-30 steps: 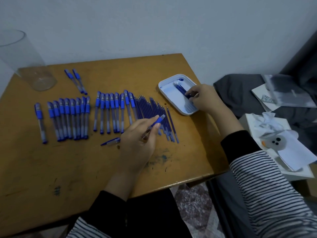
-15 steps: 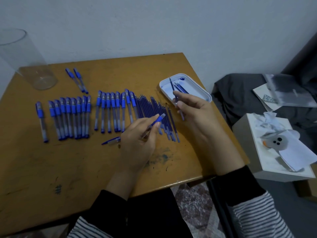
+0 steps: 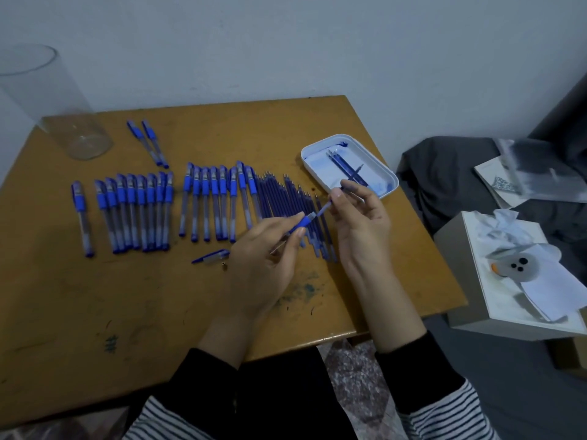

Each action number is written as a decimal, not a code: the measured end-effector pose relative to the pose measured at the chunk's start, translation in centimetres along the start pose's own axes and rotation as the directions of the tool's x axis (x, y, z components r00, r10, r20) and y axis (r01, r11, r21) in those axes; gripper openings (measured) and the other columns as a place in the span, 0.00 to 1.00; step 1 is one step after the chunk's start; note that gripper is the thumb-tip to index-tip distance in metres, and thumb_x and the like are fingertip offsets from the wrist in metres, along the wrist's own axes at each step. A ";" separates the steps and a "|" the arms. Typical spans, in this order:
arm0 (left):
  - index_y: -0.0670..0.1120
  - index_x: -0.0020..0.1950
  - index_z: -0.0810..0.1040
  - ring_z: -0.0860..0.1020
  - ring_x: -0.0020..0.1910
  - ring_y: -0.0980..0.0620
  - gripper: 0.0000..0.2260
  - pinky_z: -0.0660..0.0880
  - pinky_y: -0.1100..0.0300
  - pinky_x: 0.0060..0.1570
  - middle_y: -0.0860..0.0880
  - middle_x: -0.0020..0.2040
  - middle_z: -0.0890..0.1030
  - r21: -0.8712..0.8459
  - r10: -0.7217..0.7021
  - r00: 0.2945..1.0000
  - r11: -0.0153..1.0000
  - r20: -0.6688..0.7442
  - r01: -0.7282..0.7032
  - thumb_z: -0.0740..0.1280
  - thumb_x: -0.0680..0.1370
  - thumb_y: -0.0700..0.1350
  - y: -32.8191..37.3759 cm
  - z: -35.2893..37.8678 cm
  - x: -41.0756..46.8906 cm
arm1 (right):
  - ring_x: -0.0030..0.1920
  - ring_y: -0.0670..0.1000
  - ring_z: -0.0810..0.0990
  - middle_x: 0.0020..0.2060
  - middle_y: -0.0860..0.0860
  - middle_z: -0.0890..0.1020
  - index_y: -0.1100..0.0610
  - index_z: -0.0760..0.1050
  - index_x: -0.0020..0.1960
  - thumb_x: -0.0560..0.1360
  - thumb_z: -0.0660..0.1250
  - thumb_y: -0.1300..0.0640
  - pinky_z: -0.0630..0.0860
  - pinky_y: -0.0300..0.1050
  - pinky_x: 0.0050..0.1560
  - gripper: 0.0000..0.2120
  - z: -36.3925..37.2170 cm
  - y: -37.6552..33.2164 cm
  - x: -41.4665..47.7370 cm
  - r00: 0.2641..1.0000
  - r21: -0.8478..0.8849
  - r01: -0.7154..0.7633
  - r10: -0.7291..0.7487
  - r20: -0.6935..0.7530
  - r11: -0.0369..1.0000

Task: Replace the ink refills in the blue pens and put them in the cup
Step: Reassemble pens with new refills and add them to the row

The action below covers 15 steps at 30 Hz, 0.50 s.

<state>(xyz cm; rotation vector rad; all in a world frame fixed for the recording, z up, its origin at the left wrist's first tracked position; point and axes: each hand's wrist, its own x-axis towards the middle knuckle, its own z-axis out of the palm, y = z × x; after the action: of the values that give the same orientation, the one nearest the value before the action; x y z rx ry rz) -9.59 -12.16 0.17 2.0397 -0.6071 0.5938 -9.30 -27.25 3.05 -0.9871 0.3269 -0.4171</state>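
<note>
My left hand (image 3: 263, 262) grips an open blue pen barrel (image 3: 301, 224) tilted up to the right. My right hand (image 3: 359, 223) pinches a blue refill (image 3: 324, 211) whose lower end meets the barrel's open mouth. Several capped blue pens (image 3: 133, 214) lie in rows across the wooden table (image 3: 95, 312), with two more pens (image 3: 147, 141) further back. Several loose refills (image 3: 279, 198) lie beside them. A pen cap (image 3: 211, 256) and a small metal tip (image 3: 225, 266) lie left of my left hand. The clear cup (image 3: 57, 115) stands at the back left corner.
A white tray (image 3: 386, 179) holding a few refills (image 3: 344, 168) sits at the table's right edge. Right of the table are a grey cloth (image 3: 444, 173), a white box (image 3: 495, 319) with papers and a small figure (image 3: 514, 265).
My right hand lifted a refill out of the tray, carried it left and brought its end to the barrel in my left hand. The left hand stayed nearly still.
</note>
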 end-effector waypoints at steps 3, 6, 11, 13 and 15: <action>0.40 0.62 0.83 0.79 0.44 0.60 0.12 0.75 0.73 0.47 0.48 0.50 0.85 0.013 0.031 0.999 0.999 -0.016 -0.031 0.73 0.78 0.38 -0.2 0.2 -0.1 | 0.48 0.50 0.81 0.44 0.52 0.82 0.62 0.78 0.53 0.74 0.70 0.70 0.79 0.45 0.56 0.09 0.1 0.1 0.0 1.000 0.019 0.001 -0.001 -0.016 1.000; 0.40 0.61 0.83 0.80 0.43 0.59 0.12 0.77 0.69 0.46 0.47 0.49 0.85 0.014 0.051 0.998 0.999 -0.029 -0.051 0.74 0.78 0.38 -0.4 0.3 -0.1 | 0.49 0.51 0.81 0.44 0.52 0.82 0.62 0.78 0.54 0.74 0.70 0.69 0.79 0.45 0.57 0.10 0.0 0.3 0.0 1.000 0.002 0.007 -0.007 -0.024 1.000; 0.40 0.61 0.83 0.81 0.45 0.58 0.13 0.76 0.70 0.50 0.47 0.50 0.85 -0.003 0.055 0.996 0.998 -0.064 -0.055 0.75 0.77 0.38 -0.6 0.5 -0.2 | 0.45 0.46 0.82 0.43 0.50 0.81 0.62 0.78 0.53 0.73 0.72 0.69 0.77 0.42 0.52 0.10 0.0 0.2 -0.1 0.993 -0.094 0.115 -0.116 -0.005 0.989; 0.39 0.60 0.84 0.82 0.46 0.58 0.13 0.77 0.70 0.50 0.47 0.49 0.86 -0.006 0.056 0.996 0.998 -0.075 -0.056 0.76 0.76 0.37 -0.6 0.5 -0.3 | 0.44 0.44 0.82 0.43 0.47 0.82 0.62 0.77 0.52 0.73 0.71 0.69 0.77 0.38 0.49 0.09 -0.1 -0.3 -0.2 0.977 -0.186 0.211 -0.206 0.048 0.960; 0.39 0.59 0.84 0.82 0.45 0.57 0.13 0.78 0.68 0.50 0.47 0.49 0.86 -0.005 0.051 0.996 0.999 -0.073 -0.052 0.76 0.76 0.38 -0.6 0.4 -0.3 | 0.45 0.46 0.82 0.43 0.46 0.83 0.61 0.78 0.51 0.74 0.71 0.69 0.78 0.38 0.49 0.08 -0.3 -0.7 -0.4 0.956 -0.252 0.290 -0.266 0.127 0.923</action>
<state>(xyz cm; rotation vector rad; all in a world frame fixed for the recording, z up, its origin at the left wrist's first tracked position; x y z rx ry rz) -9.35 -12.15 -0.58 1.9918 -0.6193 0.6922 -9.95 -27.59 3.48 -1.3226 0.1623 -0.5949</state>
